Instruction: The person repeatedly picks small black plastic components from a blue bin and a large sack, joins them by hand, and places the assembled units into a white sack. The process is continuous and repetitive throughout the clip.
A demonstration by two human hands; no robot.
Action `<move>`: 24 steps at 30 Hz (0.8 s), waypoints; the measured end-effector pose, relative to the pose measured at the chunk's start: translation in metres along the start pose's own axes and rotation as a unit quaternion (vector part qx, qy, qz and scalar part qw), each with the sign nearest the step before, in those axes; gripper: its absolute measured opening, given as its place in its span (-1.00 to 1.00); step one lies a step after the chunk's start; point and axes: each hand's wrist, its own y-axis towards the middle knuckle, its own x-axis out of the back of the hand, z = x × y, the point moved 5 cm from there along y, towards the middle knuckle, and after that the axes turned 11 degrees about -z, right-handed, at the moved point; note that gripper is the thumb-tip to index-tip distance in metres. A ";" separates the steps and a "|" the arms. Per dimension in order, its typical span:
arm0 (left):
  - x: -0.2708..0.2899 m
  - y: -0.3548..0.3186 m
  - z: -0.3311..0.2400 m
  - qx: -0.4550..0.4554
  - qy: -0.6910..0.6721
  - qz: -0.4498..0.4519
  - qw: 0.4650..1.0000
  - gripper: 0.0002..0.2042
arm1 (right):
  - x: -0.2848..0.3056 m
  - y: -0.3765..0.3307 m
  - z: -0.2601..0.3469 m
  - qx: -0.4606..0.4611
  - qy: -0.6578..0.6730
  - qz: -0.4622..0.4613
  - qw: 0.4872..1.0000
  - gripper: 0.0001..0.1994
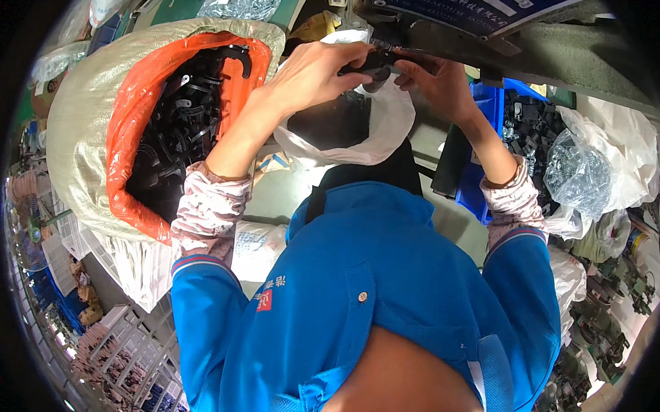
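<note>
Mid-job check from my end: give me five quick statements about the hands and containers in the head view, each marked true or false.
1. The bare left hand and bare right hand are both at a small dark part. True.
2. The beige woven sack stands on the person's right. False: the beige woven sack is on the left.
3. Orange plastic lining surrounds black, partly curved pieces. True.
4. The blue plastic bin is empty. False: the blue plastic bin holds small dark pieces.
5. An open white plastic bag shows below the hands in the picture. True.
</note>
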 end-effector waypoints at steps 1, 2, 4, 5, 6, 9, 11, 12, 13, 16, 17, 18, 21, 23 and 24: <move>0.003 -0.007 0.004 0.011 -0.009 -0.019 1.000 -0.79 | 0.001 -0.002 0.001 0.000 -0.010 0.001 1.000 -0.70; 0.004 -0.012 0.007 0.021 -0.016 -0.036 0.999 -0.80 | 0.001 -0.001 0.000 0.014 0.007 0.007 1.000 -0.71; 0.002 -0.016 0.009 0.022 -0.026 -0.041 0.999 -0.79 | 0.002 0.005 -0.007 0.041 0.040 0.021 0.998 -0.74; 0.005 -0.013 0.008 0.047 -0.015 -0.015 0.999 -0.80 | 0.005 0.009 -0.017 0.036 0.031 0.023 0.999 -0.71; 0.006 -0.012 0.008 0.072 -0.007 0.010 0.997 -0.80 | 0.012 0.015 -0.028 0.031 0.018 0.026 0.999 -0.68; 0.005 -0.011 0.007 0.046 -0.023 -0.012 0.999 -0.79 | 0.038 0.069 -0.103 0.120 -0.311 0.015 0.942 -0.69; 0.004 -0.008 0.003 0.041 -0.021 -0.007 0.999 -0.79 | 0.040 0.099 -0.164 0.138 -0.466 0.002 0.874 -0.68; 0.004 -0.008 0.001 0.045 -0.015 -0.002 0.999 -0.78 | 0.036 0.107 -0.176 0.141 -0.508 0.004 0.850 -0.67; 0.005 -0.009 0.001 0.050 -0.010 0.002 0.999 -0.78 | 0.031 0.110 -0.182 0.145 -0.526 0.004 0.838 -0.66; 0.006 -0.011 0.004 0.051 -0.023 -0.007 0.998 -0.77 | 0.023 0.114 -0.179 0.150 -0.524 -0.008 0.838 -0.63; 0.006 -0.011 0.002 0.014 -0.039 -0.032 0.999 -0.75 | 0.022 0.113 -0.178 0.151 -0.523 -0.014 0.839 -0.62; 0.006 -0.012 0.004 0.016 -0.033 -0.032 0.999 -0.76 | 0.021 0.111 -0.178 0.152 -0.520 -0.019 0.841 -0.60; 0.007 -0.017 0.005 0.011 -0.019 -0.033 0.999 -0.76 | 0.013 0.110 -0.176 0.161 -0.511 -0.033 0.844 -0.56; 0.012 -0.019 0.005 -0.003 -0.013 -0.042 0.999 -0.77 | 0.013 0.110 -0.177 0.167 -0.508 -0.045 0.844 -0.54; 0.011 -0.018 0.006 0.009 0.015 -0.027 0.999 -0.77 | 0.019 0.108 -0.181 0.164 -0.509 -0.056 0.843 -0.52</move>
